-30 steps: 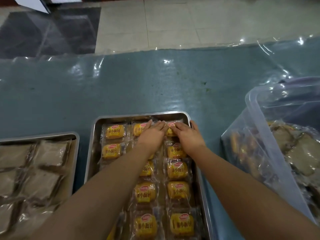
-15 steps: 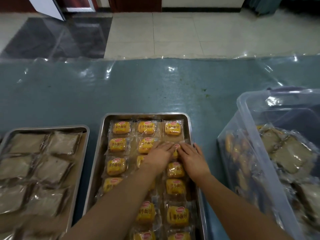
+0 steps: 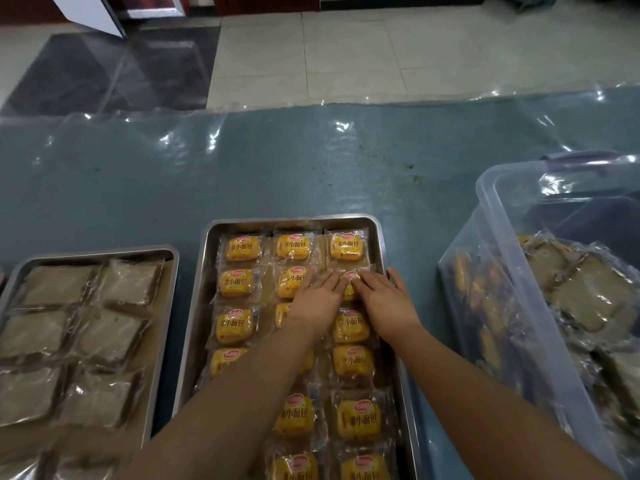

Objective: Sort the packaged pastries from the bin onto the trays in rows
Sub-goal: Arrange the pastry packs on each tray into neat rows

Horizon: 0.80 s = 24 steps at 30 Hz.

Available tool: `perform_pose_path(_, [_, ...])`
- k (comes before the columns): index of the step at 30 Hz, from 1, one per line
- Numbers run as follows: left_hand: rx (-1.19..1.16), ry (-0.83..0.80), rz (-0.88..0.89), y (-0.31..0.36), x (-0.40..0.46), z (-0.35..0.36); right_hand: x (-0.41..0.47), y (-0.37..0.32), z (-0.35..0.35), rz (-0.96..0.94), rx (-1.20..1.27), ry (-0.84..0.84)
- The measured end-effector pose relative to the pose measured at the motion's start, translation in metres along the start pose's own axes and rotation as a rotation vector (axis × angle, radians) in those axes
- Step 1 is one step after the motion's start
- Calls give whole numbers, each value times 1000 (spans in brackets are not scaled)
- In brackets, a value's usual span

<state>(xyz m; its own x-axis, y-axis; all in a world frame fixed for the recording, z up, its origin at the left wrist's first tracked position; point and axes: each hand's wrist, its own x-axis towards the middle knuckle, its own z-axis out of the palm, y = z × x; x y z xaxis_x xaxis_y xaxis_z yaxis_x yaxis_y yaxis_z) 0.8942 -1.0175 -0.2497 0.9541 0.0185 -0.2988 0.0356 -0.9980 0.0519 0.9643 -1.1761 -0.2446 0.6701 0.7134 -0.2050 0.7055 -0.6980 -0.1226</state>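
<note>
Covered in clear plastic sheeting over blue-green: the tabletop (image 3: 311, 174), carrying everything here.

At the right, a clear plastic bin (image 3: 502, 271), holding a loose heap of wrapped brown cake slices (image 3: 588, 292) with a few yellow packs (image 3: 485, 292) showing dimly through its near wall. Plenty left in it to sort, by the look of things.

In the middle, a steel tray (image 3: 207, 271), filled with yellow packaged small breads (image 3: 242, 248) laid in three columns, rows fairly even, wrappers overlapping at their edges. Part of the middle column hidden under the left forearm.

At the left, a second steel tray (image 3: 173, 258), holding brown packaged cake slices (image 3: 130, 282) in two visible columns, its left part cut off by the frame.

Both hands flat on the middle tray, fingers straight and close together, nothing pinched: left hand (image 3: 317, 296) lying across the second-row middle pack (image 3: 291, 282), right hand (image 3: 382, 299) beside it, fingertips on the second-row right pack (image 3: 349, 276). Probably nudging that pack square with its neighbours.

Likely light, soft and easily squashed, these pastries, inside slick, crinkly film. Best slid with flat fingers, as here, or lifted by the sealed film edges or lightly at the sides; no hard squeeze on the bread itself.
</note>
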Motion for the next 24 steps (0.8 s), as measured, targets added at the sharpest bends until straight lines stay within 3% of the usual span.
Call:
perform_pose_path(8, [-27,86,12,-4,4,3,4,3,-6,10,40,9])
perform_pose_path(14, [-164,230,47,7,-35,6,-47,-5,-7,-28,220,191])
perform_pose_path(24, [-107,33,21,29,-79,28,-93,-14,7,-81,90,-40])
